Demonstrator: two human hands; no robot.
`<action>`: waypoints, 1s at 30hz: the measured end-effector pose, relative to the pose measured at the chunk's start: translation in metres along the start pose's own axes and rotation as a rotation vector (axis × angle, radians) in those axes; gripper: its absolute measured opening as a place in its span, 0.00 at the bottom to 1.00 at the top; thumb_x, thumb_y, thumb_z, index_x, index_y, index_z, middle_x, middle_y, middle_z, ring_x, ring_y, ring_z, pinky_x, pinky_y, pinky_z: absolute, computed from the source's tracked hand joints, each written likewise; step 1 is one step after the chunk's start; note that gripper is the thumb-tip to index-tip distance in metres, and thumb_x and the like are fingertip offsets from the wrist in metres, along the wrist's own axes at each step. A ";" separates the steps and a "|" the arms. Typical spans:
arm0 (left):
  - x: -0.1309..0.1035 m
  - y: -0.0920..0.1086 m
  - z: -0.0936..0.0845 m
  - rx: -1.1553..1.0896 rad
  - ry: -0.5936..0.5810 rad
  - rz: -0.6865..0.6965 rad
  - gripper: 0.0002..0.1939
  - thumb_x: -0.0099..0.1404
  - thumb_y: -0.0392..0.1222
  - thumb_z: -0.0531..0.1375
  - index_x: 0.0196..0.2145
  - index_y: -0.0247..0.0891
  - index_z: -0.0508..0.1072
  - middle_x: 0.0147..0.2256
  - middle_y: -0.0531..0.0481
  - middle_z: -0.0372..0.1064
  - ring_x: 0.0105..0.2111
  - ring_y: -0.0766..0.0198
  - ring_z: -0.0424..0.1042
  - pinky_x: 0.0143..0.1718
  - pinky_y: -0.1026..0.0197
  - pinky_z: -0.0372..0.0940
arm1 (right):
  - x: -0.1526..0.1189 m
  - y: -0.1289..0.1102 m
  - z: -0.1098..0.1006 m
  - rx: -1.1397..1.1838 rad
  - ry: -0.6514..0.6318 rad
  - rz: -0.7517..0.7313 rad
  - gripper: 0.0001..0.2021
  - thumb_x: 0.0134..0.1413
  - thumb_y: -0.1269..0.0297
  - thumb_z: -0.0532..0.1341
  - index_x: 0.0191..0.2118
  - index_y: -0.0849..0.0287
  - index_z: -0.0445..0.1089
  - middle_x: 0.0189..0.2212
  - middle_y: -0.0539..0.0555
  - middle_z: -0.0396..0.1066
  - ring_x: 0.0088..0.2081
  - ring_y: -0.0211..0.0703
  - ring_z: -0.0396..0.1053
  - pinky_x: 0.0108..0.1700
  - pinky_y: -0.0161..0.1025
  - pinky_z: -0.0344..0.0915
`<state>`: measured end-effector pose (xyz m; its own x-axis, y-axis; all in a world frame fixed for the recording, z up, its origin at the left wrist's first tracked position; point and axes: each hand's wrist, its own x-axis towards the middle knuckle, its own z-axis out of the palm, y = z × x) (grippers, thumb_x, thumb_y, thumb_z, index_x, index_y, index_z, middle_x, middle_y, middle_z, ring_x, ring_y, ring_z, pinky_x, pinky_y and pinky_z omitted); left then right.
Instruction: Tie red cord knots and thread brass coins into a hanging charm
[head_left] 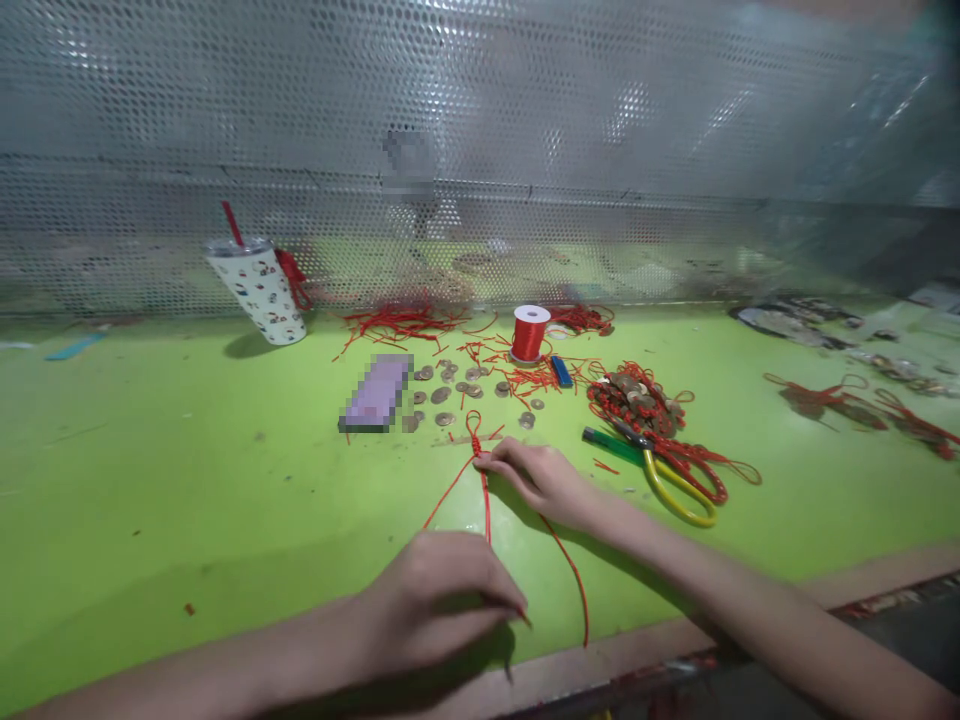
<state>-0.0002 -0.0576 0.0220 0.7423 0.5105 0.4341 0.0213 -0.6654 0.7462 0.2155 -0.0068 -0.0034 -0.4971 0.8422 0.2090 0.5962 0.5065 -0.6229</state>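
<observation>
A red knotted cord (pixel 476 446) lies on the green table, with a small loop at its top and several strands running down toward me. My right hand (pixel 536 475) pinches it just below the knot. Nearer the front edge, my left hand (pixel 450 590) is closed, with the end of a red strand showing between thumb and fingertips. One loose strand curves down to the right, under my right wrist. Several round brass coins (pixel 445 419) with holes lie just beyond the knot.
Behind the coins stand a red cord spool (pixel 530 335) and a blue lighter (pixel 561 372). To the right are a heap of corded coins (pixel 637 400), yellow-and-red-handled scissors (pixel 679 490) and a green lighter (pixel 611 446). A phone-like slab (pixel 379 393) and a tumbler (pixel 262 295) are left, before a perforated metal screen (pixel 337 120).
</observation>
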 end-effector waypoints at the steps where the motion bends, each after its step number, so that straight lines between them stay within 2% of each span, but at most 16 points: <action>1: 0.003 -0.004 -0.002 -0.059 0.054 -0.142 0.05 0.66 0.34 0.62 0.35 0.38 0.79 0.29 0.49 0.79 0.28 0.64 0.78 0.33 0.64 0.73 | 0.000 0.001 0.001 0.003 0.011 -0.008 0.11 0.72 0.61 0.52 0.45 0.59 0.70 0.40 0.58 0.79 0.37 0.46 0.77 0.40 0.41 0.69; 4: 0.014 -0.017 -0.007 -0.303 0.159 -0.501 0.05 0.65 0.39 0.64 0.32 0.35 0.78 0.26 0.49 0.78 0.25 0.63 0.77 0.31 0.61 0.73 | -0.001 0.005 0.004 -0.009 0.047 -0.058 0.11 0.71 0.63 0.53 0.45 0.60 0.71 0.40 0.59 0.79 0.38 0.46 0.76 0.41 0.42 0.69; 6: 0.020 -0.027 -0.010 -0.421 0.213 -0.579 0.07 0.64 0.42 0.65 0.32 0.34 0.77 0.26 0.48 0.77 0.23 0.63 0.76 0.28 0.60 0.73 | -0.002 0.007 0.006 -0.027 0.071 -0.090 0.10 0.70 0.64 0.53 0.45 0.59 0.71 0.40 0.59 0.78 0.40 0.47 0.75 0.43 0.43 0.70; 12: 0.028 -0.045 -0.014 -0.414 0.318 -0.566 0.09 0.60 0.43 0.68 0.37 0.36 0.80 0.33 0.47 0.78 0.31 0.63 0.76 0.33 0.60 0.72 | -0.003 0.007 0.002 0.024 0.216 -0.168 0.08 0.70 0.65 0.54 0.43 0.58 0.70 0.45 0.60 0.76 0.47 0.49 0.73 0.51 0.49 0.68; 14: 0.030 -0.048 -0.014 -0.418 0.335 -0.560 0.10 0.60 0.44 0.69 0.36 0.36 0.80 0.33 0.47 0.79 0.31 0.63 0.76 0.34 0.60 0.72 | -0.002 0.003 -0.001 0.078 0.282 -0.132 0.08 0.69 0.63 0.56 0.39 0.58 0.70 0.41 0.59 0.76 0.43 0.47 0.72 0.47 0.46 0.68; 16: 0.031 -0.049 -0.013 -0.419 0.345 -0.564 0.10 0.60 0.45 0.69 0.34 0.36 0.80 0.32 0.47 0.78 0.30 0.63 0.76 0.33 0.60 0.72 | 0.002 -0.002 -0.003 0.171 0.313 -0.024 0.09 0.68 0.60 0.57 0.37 0.57 0.70 0.34 0.55 0.75 0.36 0.44 0.71 0.41 0.41 0.68; 18: 0.031 -0.051 -0.013 -0.422 0.363 -0.572 0.10 0.60 0.45 0.69 0.34 0.36 0.80 0.31 0.47 0.78 0.30 0.62 0.76 0.34 0.60 0.72 | 0.006 -0.007 -0.004 0.292 0.306 0.099 0.11 0.67 0.58 0.58 0.36 0.57 0.70 0.30 0.51 0.73 0.32 0.41 0.69 0.36 0.38 0.66; 21: 0.030 -0.054 -0.011 -0.409 0.412 -0.587 0.09 0.58 0.44 0.69 0.33 0.35 0.79 0.30 0.48 0.78 0.30 0.63 0.76 0.34 0.61 0.72 | 0.013 -0.009 0.000 0.463 0.270 0.212 0.13 0.65 0.54 0.59 0.36 0.58 0.71 0.29 0.50 0.71 0.31 0.40 0.67 0.34 0.37 0.64; 26: 0.028 -0.058 -0.010 -0.360 0.488 -0.572 0.08 0.59 0.43 0.68 0.33 0.35 0.79 0.31 0.48 0.78 0.29 0.63 0.76 0.34 0.62 0.72 | 0.014 -0.007 0.006 0.687 0.235 0.268 0.14 0.65 0.52 0.59 0.41 0.58 0.74 0.27 0.50 0.67 0.30 0.39 0.65 0.33 0.37 0.63; 30: 0.028 -0.058 -0.011 -0.304 0.530 -0.552 0.10 0.59 0.45 0.68 0.32 0.35 0.79 0.30 0.48 0.79 0.29 0.62 0.76 0.33 0.62 0.72 | 0.006 -0.008 0.006 0.768 0.215 0.286 0.15 0.63 0.52 0.60 0.47 0.56 0.74 0.28 0.50 0.66 0.31 0.40 0.65 0.34 0.38 0.64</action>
<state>0.0123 0.0013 -0.0037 0.2616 0.9611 0.0888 0.0521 -0.1059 0.9930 0.2035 -0.0071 -0.0019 -0.2149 0.9750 0.0556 0.0482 0.0675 -0.9966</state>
